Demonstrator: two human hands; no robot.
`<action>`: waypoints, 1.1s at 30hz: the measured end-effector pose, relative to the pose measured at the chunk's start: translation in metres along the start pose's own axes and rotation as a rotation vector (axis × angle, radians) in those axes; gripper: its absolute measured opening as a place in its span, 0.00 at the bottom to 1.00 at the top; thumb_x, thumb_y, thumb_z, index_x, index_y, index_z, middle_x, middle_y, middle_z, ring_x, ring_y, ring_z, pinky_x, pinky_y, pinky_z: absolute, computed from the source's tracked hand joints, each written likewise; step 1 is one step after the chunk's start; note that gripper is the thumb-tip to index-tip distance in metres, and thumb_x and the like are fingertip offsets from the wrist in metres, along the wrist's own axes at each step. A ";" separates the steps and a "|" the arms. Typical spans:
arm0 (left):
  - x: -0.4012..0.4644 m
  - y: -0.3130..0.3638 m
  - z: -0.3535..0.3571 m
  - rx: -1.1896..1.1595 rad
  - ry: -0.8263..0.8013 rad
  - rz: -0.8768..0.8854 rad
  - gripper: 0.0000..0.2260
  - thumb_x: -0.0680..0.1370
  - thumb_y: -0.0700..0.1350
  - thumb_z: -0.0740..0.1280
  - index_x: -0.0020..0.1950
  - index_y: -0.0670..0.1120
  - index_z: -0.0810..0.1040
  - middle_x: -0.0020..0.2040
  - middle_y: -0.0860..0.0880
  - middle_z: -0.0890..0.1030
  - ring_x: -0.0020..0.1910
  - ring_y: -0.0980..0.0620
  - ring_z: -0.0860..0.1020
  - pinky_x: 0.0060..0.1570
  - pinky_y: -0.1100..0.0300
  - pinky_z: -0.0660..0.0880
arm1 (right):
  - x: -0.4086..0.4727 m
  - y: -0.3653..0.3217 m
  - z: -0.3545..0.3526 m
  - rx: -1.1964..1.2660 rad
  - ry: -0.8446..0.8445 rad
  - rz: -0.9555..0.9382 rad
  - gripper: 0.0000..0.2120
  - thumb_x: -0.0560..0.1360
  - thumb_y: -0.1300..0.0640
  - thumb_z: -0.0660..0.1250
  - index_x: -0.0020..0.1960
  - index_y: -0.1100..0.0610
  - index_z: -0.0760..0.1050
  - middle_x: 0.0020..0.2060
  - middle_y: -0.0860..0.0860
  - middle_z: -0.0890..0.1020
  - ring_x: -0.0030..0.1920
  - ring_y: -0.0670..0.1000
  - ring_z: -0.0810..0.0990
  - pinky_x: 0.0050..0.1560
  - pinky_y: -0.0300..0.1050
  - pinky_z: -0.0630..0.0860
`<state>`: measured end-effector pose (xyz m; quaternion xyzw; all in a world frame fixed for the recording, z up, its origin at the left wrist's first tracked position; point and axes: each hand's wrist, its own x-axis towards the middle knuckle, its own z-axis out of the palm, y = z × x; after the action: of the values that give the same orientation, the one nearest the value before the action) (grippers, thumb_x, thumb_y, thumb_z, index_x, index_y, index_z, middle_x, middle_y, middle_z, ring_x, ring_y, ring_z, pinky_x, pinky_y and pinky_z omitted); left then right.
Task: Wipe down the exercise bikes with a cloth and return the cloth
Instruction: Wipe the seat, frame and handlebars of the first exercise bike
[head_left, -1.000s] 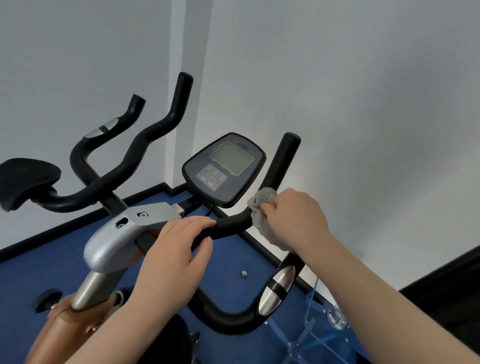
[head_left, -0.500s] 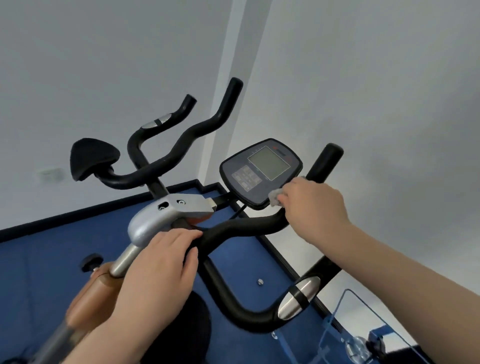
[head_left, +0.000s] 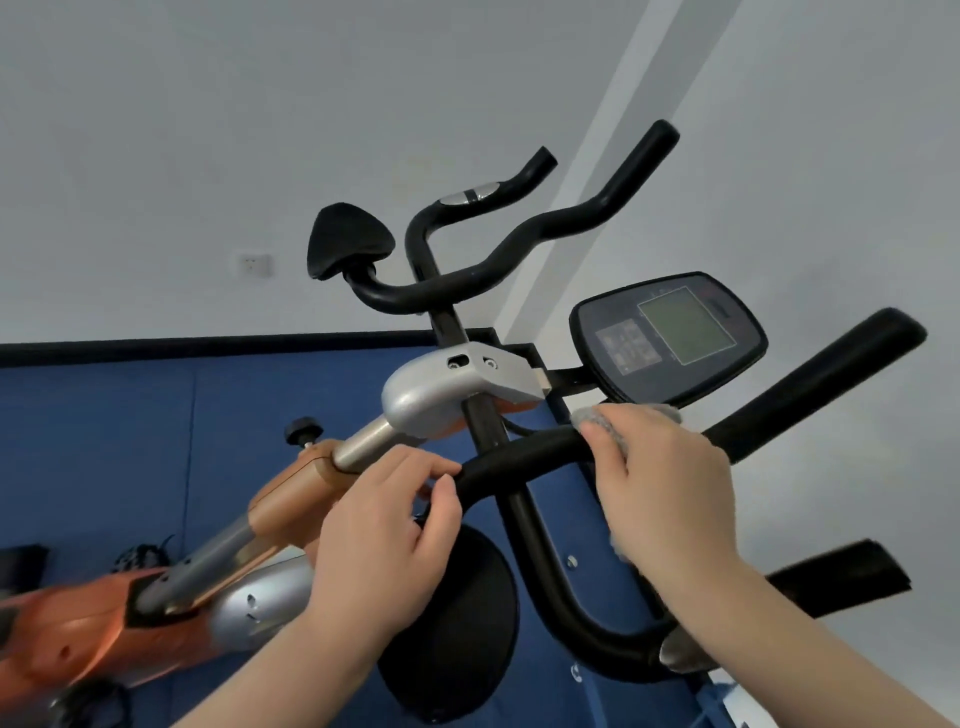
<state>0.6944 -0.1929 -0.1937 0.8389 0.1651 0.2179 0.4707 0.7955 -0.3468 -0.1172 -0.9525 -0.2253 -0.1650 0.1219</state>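
The grey cloth (head_left: 621, 415) sits wrapped over the near exercise bike's black handlebar (head_left: 524, 457), at about 3 o'clock from the frame's centre, just below the console (head_left: 667, 338). The right hand (head_left: 665, 488) grips it, fingers curled over cloth and bar together, with grey fabric showing above the knuckles and a little under the palm. At 9 o'clock from that hand, the left hand (head_left: 387, 525) grips the same bar near its stem, index finger and thumb closed round the foam.

The bar's far right end (head_left: 841, 374) rises toward 2 o'clock. The silver stem cover (head_left: 441, 395) lies at 12 o'clock from the left hand, and the orange frame (head_left: 291, 499) runs down toward 8 o'clock. A round black saddle (head_left: 462, 623) lies below the hands, at 6 o'clock.

Behind, at 12 o'clock, a second bike's handlebar (head_left: 498, 260) and saddle (head_left: 348, 239) stand against the pale grey wall (head_left: 208, 130). A white wall socket (head_left: 253, 265) is fixed at 10 o'clock. The floor (head_left: 104, 441) is blue, edged by a dark skirting (head_left: 156, 347), and two walls meet in a corner at 1 o'clock.
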 end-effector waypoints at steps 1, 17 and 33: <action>0.000 0.000 0.000 0.001 0.003 -0.001 0.07 0.75 0.50 0.59 0.46 0.56 0.77 0.38 0.61 0.77 0.41 0.59 0.76 0.31 0.63 0.69 | 0.001 -0.005 0.006 0.019 0.007 -0.027 0.11 0.78 0.53 0.61 0.41 0.52 0.79 0.30 0.42 0.71 0.30 0.52 0.77 0.30 0.44 0.68; -0.001 -0.001 -0.001 0.009 0.057 -0.063 0.12 0.71 0.57 0.55 0.39 0.56 0.76 0.36 0.58 0.79 0.38 0.59 0.77 0.36 0.54 0.75 | 0.038 0.002 -0.027 0.242 -0.318 -0.294 0.12 0.74 0.44 0.62 0.52 0.44 0.82 0.50 0.38 0.81 0.49 0.39 0.78 0.51 0.45 0.77; -0.006 -0.007 0.002 -0.157 0.188 -0.018 0.09 0.75 0.44 0.63 0.34 0.51 0.73 0.32 0.54 0.75 0.36 0.52 0.75 0.34 0.62 0.70 | 0.027 -0.010 0.002 0.222 -0.390 -0.522 0.12 0.73 0.47 0.64 0.54 0.47 0.82 0.48 0.39 0.79 0.52 0.44 0.71 0.53 0.39 0.70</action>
<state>0.6897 -0.1937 -0.2018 0.7738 0.1983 0.3036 0.5194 0.8141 -0.3272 -0.1078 -0.8573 -0.4969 0.0202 0.1332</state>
